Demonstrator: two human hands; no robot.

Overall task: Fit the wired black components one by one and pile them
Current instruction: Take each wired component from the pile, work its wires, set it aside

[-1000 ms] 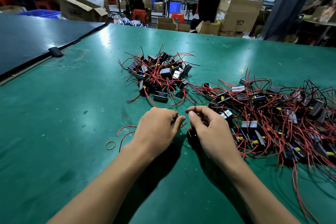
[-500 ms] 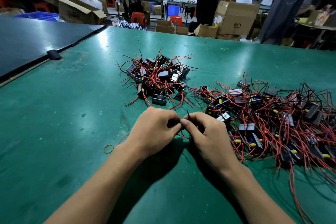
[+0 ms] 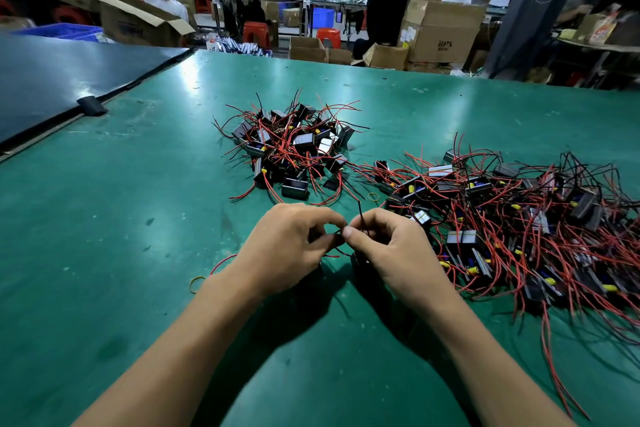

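My left hand (image 3: 287,248) and my right hand (image 3: 391,250) meet fingertip to fingertip over the green table (image 3: 104,218). Together they pinch the thin black and red wires (image 3: 360,217) of one component. Its black body (image 3: 356,258) is mostly hidden under my right palm. Just beyond my hands lies a compact pile of black components with red wires (image 3: 294,146). A larger, looser heap of wired components (image 3: 512,215) spreads out to the right.
Two yellow rubber bands lie on the table, one (image 3: 196,282) by my left wrist, another (image 3: 374,197) between the piles. A dark panel (image 3: 52,80) covers the far left. Cardboard boxes (image 3: 440,31) and people stand beyond the far edge.
My hands have closed together until the fingertips touch around the wires. The loose red wire by my left wrist is now mostly hidden by my hand. The camera view shifted slightly.
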